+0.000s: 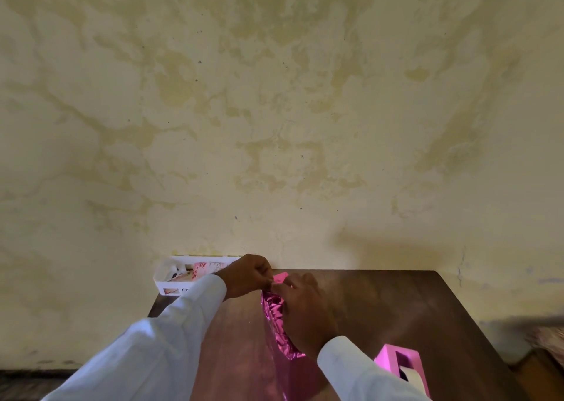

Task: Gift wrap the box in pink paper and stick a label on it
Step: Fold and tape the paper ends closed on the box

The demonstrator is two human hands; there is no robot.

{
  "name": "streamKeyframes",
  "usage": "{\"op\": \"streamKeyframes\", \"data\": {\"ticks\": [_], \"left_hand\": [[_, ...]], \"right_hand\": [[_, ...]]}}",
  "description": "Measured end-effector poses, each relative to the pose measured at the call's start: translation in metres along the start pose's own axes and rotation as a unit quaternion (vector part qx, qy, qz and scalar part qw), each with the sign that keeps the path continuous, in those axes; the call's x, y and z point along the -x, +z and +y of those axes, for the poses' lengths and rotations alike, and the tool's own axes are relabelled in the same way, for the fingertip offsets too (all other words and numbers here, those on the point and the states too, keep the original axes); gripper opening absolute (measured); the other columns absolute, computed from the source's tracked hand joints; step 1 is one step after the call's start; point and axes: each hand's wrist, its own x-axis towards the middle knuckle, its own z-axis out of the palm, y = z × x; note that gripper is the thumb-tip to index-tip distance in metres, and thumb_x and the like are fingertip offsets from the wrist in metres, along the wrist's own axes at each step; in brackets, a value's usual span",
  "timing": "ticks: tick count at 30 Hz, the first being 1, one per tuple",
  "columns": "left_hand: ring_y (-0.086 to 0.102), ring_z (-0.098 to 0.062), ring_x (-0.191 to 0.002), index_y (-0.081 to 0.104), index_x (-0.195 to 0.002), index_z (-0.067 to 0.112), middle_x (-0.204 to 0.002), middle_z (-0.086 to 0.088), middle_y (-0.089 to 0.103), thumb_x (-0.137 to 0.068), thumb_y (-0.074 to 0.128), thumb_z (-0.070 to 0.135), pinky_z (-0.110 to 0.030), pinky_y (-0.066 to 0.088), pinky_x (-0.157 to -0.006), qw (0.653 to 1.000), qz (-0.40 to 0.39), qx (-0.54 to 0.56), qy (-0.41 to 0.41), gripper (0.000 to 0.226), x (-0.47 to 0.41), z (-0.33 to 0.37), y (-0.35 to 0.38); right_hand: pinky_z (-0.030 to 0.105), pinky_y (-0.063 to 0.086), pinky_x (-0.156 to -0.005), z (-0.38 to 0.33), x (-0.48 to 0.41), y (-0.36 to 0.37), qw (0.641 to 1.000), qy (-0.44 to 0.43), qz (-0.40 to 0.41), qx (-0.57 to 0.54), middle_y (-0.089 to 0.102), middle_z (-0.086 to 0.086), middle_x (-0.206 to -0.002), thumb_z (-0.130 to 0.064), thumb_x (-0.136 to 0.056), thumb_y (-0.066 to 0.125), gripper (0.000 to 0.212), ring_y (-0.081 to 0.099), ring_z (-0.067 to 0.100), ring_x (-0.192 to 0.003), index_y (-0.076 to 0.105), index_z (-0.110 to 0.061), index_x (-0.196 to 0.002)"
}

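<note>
The head camera showed two hands, one wrapped box, one small label, one tape holder and one basket, all on or over a single dark brown wooden bench (396,303) that stood against a stained, yellowish wall (274,111).

The box (274,318) was already covered in shiny pink paper, crinkled and catching the light in bright and dark folds along the side that showed. It lay on the bench near the middle of the near half, running away from the person, and most of its top was hidden under the right hand. The label (280,277) was a small, flat, plain pink piece, paler and duller than the paper, and it sat just past the far end of the box, between the two hands.

The left hand (247,275) reached in from the left in a white sleeve (171,333), its fingers (265,274) curled tight, with the tips pinching the near left edge of the label. The right hand (303,312) lay along the top of the box with its fingers bent over at the far end, up against the label; whether they gripped the label, the box or only rested there could not be told.

The pink tape holder (399,367) stood on the bench to the right of the right wrist, apart from the box. The white basket (166,278) sat at the far left corner against the wall, with some flowered paper inside, partly hidden by the left hand.
</note>
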Motion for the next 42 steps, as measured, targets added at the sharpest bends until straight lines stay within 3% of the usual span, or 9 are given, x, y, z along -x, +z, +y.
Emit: {"op": "streamKeyframes", "data": {"ticks": [5,11,15,17,19,21,35,42], "left_hand": [[0.058,-0.012,-0.074,0.066,-0.084,0.013,-0.081,-0.001,0.066,-0.083,0.077,0.014,-0.024,0.049,-0.068,0.998,0.003,0.062,-0.014,0.011,0.000,-0.009,0.001],[0.058,-0.005,-0.064,0.065,-0.087,0.010,-0.079,0.000,0.064,-0.088,0.068,0.002,-0.017,0.046,-0.057,0.983,0.012,0.182,-0.036,0.009,0.008,-0.022,0.006],[0.065,-0.016,-0.081,0.069,-0.087,0.008,-0.080,-0.002,0.069,-0.087,0.071,0.003,-0.037,0.058,-0.081,0.953,0.073,0.289,-0.047,0.005,0.015,-0.034,0.017],[0.065,-0.018,-0.082,0.070,-0.084,0.009,-0.080,-0.003,0.070,-0.086,0.073,0.006,-0.040,0.057,-0.083,0.936,0.150,0.316,-0.041,0.004,0.023,-0.036,0.026],[0.065,-0.014,-0.076,0.070,-0.085,0.009,-0.078,-0.004,0.070,-0.086,0.074,0.011,-0.031,0.056,-0.072,0.924,0.221,0.311,-0.037,0.005,0.035,-0.035,0.036],[0.064,-0.014,-0.070,0.069,-0.088,0.008,-0.078,-0.008,0.072,-0.086,0.074,0.011,-0.028,0.053,-0.065,0.920,0.243,0.306,-0.034,0.006,0.046,-0.035,0.048],[0.059,-0.020,-0.070,0.065,-0.088,0.005,-0.075,-0.009,0.067,-0.091,0.060,-0.007,-0.027,0.049,-0.063,0.915,0.242,0.319,-0.051,0.013,0.046,-0.037,0.058],[0.057,-0.008,-0.081,0.063,-0.081,0.024,-0.085,0.007,0.063,-0.090,0.063,0.001,-0.017,0.042,-0.068,0.925,0.371,0.079,0.007,0.024,0.047,-0.030,0.055]], "right_hand": [[0.039,0.053,-0.087,-0.002,-0.001,-0.002,1.000,0.013,-0.025,0.002,0.069,0.004,-0.109,-0.021,-0.095,0.057,0.025,0.056,0.029,-0.103,0.072,-0.020,-0.115],[0.039,0.047,-0.091,-0.003,-0.006,0.004,0.996,0.034,-0.083,0.010,0.064,0.002,-0.112,-0.030,-0.091,0.034,0.045,0.051,0.026,-0.107,0.072,-0.019,-0.111],[0.037,0.048,-0.088,-0.005,-0.006,0.001,0.996,0.041,-0.078,-0.010,0.063,0.000,-0.111,-0.034,-0.087,0.021,0.059,0.049,0.023,-0.107,0.073,-0.018,-0.111],[0.036,0.048,-0.088,-0.005,-0.006,0.000,0.997,0.040,-0.065,-0.016,0.063,-0.002,-0.110,-0.028,-0.089,0.022,0.057,0.049,0.022,-0.109,0.074,-0.019,-0.111],[0.035,0.048,-0.090,-0.004,-0.006,0.001,0.997,0.038,-0.062,-0.004,0.063,-0.003,-0.110,-0.016,-0.093,0.039,0.040,0.049,0.021,-0.110,0.074,-0.018,-0.112],[0.036,0.050,-0.088,-0.005,-0.005,0.001,0.998,0.031,-0.044,-0.012,0.063,-0.003,-0.105,-0.013,-0.089,0.046,0.034,0.051,0.022,-0.108,0.075,-0.016,-0.107],[0.029,0.049,-0.091,-0.012,-0.004,-0.002,0.999,0.022,-0.045,-0.006,0.061,-0.004,-0.114,-0.013,-0.095,0.050,0.030,0.046,0.017,-0.112,0.073,-0.016,-0.115],[0.026,0.050,-0.092,-0.012,-0.003,-0.004,0.998,0.038,-0.038,-0.025,0.057,-0.004,-0.116,-0.020,-0.099,0.052,0.029,0.047,0.014,-0.112,0.069,-0.017,-0.123]]}}
